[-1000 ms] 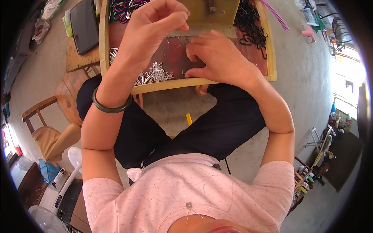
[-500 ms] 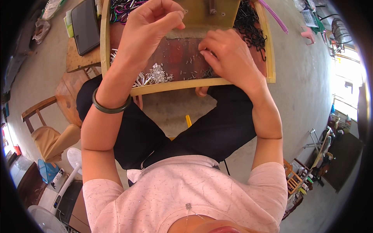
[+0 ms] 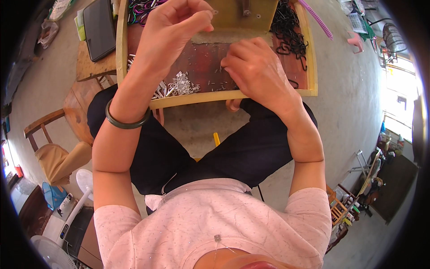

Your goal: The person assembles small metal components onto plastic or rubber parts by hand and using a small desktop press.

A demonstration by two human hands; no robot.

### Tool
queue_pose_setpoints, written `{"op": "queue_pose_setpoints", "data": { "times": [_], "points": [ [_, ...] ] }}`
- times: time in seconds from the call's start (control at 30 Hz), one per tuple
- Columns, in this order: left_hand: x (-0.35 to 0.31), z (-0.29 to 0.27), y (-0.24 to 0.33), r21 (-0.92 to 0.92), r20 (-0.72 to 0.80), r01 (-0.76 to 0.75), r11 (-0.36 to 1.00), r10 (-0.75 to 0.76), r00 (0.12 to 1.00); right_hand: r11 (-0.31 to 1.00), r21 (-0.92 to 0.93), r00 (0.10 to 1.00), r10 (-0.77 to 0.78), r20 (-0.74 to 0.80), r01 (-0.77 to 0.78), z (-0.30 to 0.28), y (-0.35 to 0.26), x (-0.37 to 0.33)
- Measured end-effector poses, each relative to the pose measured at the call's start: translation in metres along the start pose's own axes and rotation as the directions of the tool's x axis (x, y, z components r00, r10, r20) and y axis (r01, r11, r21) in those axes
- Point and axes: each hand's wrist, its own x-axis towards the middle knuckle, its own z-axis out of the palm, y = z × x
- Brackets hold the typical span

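Small pins: thin metal pins (image 3: 217, 84) lie loose on the red-brown desk (image 3: 201, 58), near the curled fingers of the right hand (image 3: 255, 60), mostly to the left of them and toward the front rim.
Silver pile: short silver pieces (image 3: 181, 84) are heaped by the front rim, beside the left forearm and well apart from the fingertips of both hands.
Desk edge: a raised yellow wooden rim (image 3: 201, 100) borders the desk and keeps the loose parts inside.
Far left corner: coloured metal clips (image 3: 141, 11), purple and green among them, lie in a tangle, partly behind the left hand (image 3: 179, 22).
Right side: black hooks (image 3: 286, 27) are heaped along the rim, beside an upright olive-yellow plate (image 3: 264, 15).
Left fingers: thumb and forefinger are drawn close together in a pinch, in front of the plate; whether anything sits between them, I cannot tell.
Right fingers: bent inward, low over the desk, with thumb and forefinger near each other; the back of the hand hides the palm, so I cannot tell whether they grip a piece.
Left forearm: wears a dark bangle (image 3: 127, 122).
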Motion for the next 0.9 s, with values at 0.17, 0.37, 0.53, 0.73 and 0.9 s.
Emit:
{"op": "queue_pose_setpoints", "data": {
  "times": [0.17,0.37,0.53,0.73,0.9],
  "points": [
    [-0.001,0.0,-0.001,-0.023,-0.004,-0.011,1.0,0.011,1.0,0.999,-0.041,0.999,-0.012,0.051,0.014,-0.003,-0.006,0.002],
    [-0.002,-0.003,0.0,-0.008,0.003,-0.027,1.0,0.027,1.0,0.993,-0.081,0.996,-0.08,0.037,0.082,0.0,-0.002,0.003],
    [-0.002,-0.002,0.0,-0.005,-0.009,-0.024,1.0,0.024,1.0,0.987,-0.13,0.994,-0.088,0.062,0.096,0.01,-0.006,0.003],
    [-0.003,-0.003,-0.001,-0.019,-0.009,-0.016,1.0,0.016,1.0,0.987,-0.138,0.994,-0.079,0.069,0.088,0.01,-0.006,0.007],
    [-0.004,-0.003,0.001,0.007,-0.006,-0.01,1.0,0.01,1.0,0.984,-0.161,0.997,-0.069,0.025,0.072,0.002,-0.001,0.002]
  ]
}}
